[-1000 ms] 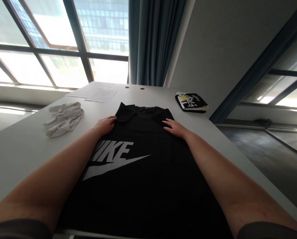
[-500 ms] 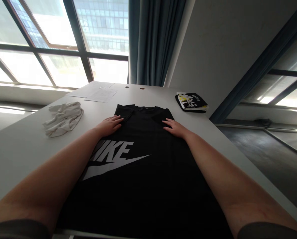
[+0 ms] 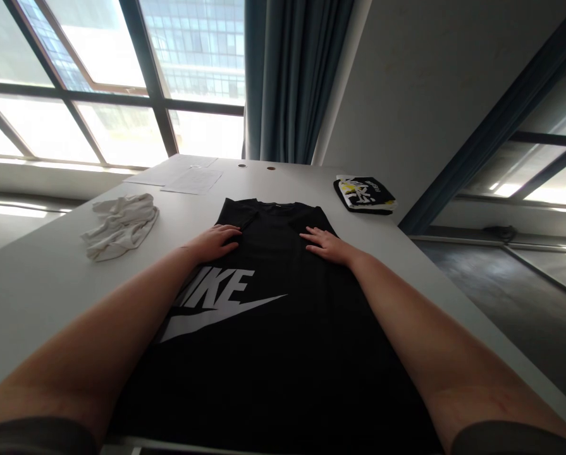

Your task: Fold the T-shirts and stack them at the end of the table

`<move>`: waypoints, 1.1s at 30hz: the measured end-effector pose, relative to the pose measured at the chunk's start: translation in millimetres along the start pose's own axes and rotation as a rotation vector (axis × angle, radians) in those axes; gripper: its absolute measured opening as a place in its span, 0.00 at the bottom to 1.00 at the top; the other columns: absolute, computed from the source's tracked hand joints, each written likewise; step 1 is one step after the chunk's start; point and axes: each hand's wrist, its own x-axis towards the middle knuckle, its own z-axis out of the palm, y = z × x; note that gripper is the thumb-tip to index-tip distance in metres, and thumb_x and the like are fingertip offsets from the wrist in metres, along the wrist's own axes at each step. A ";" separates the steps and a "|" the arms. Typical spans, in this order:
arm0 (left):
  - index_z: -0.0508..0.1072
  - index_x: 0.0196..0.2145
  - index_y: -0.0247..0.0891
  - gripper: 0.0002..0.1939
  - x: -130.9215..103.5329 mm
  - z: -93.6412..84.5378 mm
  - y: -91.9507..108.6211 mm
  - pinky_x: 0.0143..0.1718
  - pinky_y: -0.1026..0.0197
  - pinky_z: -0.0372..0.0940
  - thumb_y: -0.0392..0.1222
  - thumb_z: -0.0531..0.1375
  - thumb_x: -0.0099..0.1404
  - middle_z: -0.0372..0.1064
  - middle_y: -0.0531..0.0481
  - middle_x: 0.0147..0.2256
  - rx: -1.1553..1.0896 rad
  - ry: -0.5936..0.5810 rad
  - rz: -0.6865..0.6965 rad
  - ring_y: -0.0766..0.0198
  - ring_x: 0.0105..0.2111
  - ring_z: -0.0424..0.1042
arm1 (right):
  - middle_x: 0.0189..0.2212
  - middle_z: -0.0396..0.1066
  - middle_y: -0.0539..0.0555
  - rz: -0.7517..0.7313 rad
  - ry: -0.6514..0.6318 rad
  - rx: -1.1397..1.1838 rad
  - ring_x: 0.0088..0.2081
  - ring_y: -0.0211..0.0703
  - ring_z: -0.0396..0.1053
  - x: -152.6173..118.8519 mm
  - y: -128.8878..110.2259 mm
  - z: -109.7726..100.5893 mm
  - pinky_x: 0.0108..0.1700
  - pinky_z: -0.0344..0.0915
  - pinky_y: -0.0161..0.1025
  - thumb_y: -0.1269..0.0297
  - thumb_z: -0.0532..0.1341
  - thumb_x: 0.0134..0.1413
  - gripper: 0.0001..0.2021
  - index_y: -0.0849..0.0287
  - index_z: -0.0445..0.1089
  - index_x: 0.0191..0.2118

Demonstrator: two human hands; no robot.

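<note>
A black T-shirt [image 3: 283, 354] with a large white NIKE print lies spread flat in front of me, its collar toward the far side and its hem at the near table edge. Its sleeves are laid inward over the body. My left hand [image 3: 215, 242] rests open on the shirt's upper left, fingers stretched over the sleeve area. On the upper right, my right hand [image 3: 327, 244] lies open and flat with its fingers pointing inward. Neither hand grips the cloth. My left forearm hides part of the print.
The shirt is on a white table [image 3: 50, 284]. A crumpled white cloth [image 3: 121, 226] lies to the left, and paper sheets [image 3: 192, 179] lie farther back. A folded stack of clothes [image 3: 365, 194] sits at the back right. Blue curtains [image 3: 292, 82] hang behind the table.
Both hands have slid slightly inward over the shirt, toward each other. The upper left sleeve edge has shifted a little inward. The other things have stayed in place.
</note>
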 end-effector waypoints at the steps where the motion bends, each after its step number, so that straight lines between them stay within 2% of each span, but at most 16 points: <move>1: 0.69 0.63 0.41 0.28 0.1 0.3 -0.6 0.68 0.49 0.57 0.55 0.52 0.72 0.66 0.44 0.63 0.004 0.025 -0.011 0.50 0.63 0.65 | 0.76 0.43 0.55 -0.002 0.001 -0.001 0.75 0.60 0.40 0.2 0.5 0.2 0.73 0.40 0.63 0.44 0.52 0.70 0.31 0.47 0.56 0.73; 4: 0.68 0.64 0.42 0.28 -0.3 1.2 -1.7 0.66 0.48 0.59 0.55 0.52 0.72 0.68 0.44 0.61 0.013 0.059 -0.033 0.50 0.61 0.67 | 0.76 0.43 0.54 -0.011 0.010 0.004 0.75 0.59 0.41 0.9 3.8 1.4 0.73 0.40 0.62 0.43 0.52 0.70 0.31 0.46 0.56 0.73; 7: 0.67 0.65 0.42 0.29 -1.2 2.6 -1.8 0.67 0.48 0.58 0.56 0.52 0.72 0.65 0.44 0.62 0.034 0.075 -0.034 0.50 0.61 0.66 | 0.75 0.44 0.53 -0.015 0.022 0.013 0.75 0.60 0.41 1.9 7.0 2.7 0.73 0.40 0.63 0.43 0.52 0.69 0.31 0.45 0.56 0.73; 10: 0.67 0.65 0.44 0.29 -0.9 4.7 -3.3 0.68 0.47 0.55 0.57 0.49 0.74 0.61 0.45 0.66 0.075 0.096 -0.090 0.49 0.64 0.63 | 0.75 0.45 0.52 -0.022 0.036 0.017 0.75 0.59 0.42 2.9 8.8 3.7 0.73 0.41 0.63 0.42 0.52 0.69 0.31 0.44 0.57 0.73; 12: 0.64 0.68 0.45 0.30 0.3 6.3 -5.4 0.70 0.46 0.51 0.58 0.46 0.75 0.56 0.46 0.70 0.088 0.050 -0.167 0.49 0.68 0.57 | 0.75 0.46 0.52 -0.025 0.043 0.018 0.75 0.59 0.43 3.1 9.2 3.9 0.73 0.42 0.62 0.42 0.52 0.69 0.31 0.44 0.57 0.72; 15: 0.56 0.73 0.42 0.34 2.7 8.4 -7.9 0.72 0.44 0.44 0.59 0.43 0.76 0.46 0.45 0.74 0.091 -0.096 -0.299 0.49 0.73 0.47 | 0.75 0.46 0.53 -0.028 0.048 0.016 0.74 0.59 0.44 3.0 8.9 3.6 0.73 0.42 0.61 0.42 0.52 0.69 0.32 0.46 0.57 0.73; 17: 0.51 0.74 0.41 0.35 3.9 9.0 -8.1 0.72 0.42 0.42 0.59 0.42 0.76 0.40 0.45 0.75 0.104 -0.153 -0.345 0.49 0.74 0.43 | 0.75 0.46 0.53 -0.025 0.039 0.012 0.75 0.58 0.44 2.8 8.2 3.1 0.74 0.42 0.60 0.43 0.52 0.69 0.32 0.47 0.57 0.73; 22: 0.48 0.75 0.45 0.35 3.8 7.0 -6.3 0.72 0.42 0.41 0.59 0.41 0.76 0.36 0.47 0.76 0.128 -0.180 -0.356 0.51 0.75 0.39 | 0.76 0.41 0.56 -0.007 -0.011 0.007 0.75 0.60 0.40 2.5 6.8 1.1 0.74 0.39 0.62 0.43 0.52 0.69 0.34 0.50 0.55 0.74; 25: 0.47 0.75 0.50 0.34 2.4 5.1 -7.6 0.72 0.41 0.40 0.60 0.42 0.76 0.34 0.48 0.76 0.118 -0.203 -0.331 0.49 0.74 0.38 | 0.76 0.40 0.55 -0.011 -0.019 0.004 0.75 0.61 0.39 2.2 7.1 0.5 0.73 0.39 0.62 0.42 0.51 0.69 0.34 0.48 0.54 0.74; 33: 0.50 0.74 0.52 0.33 0.8 5.4 -11.4 0.71 0.38 0.40 0.61 0.43 0.76 0.37 0.47 0.76 0.079 -0.178 -0.289 0.46 0.74 0.40 | 0.76 0.41 0.54 -0.013 -0.006 0.012 0.75 0.61 0.39 1.9 7.7 0.8 0.73 0.39 0.63 0.41 0.52 0.68 0.34 0.46 0.53 0.74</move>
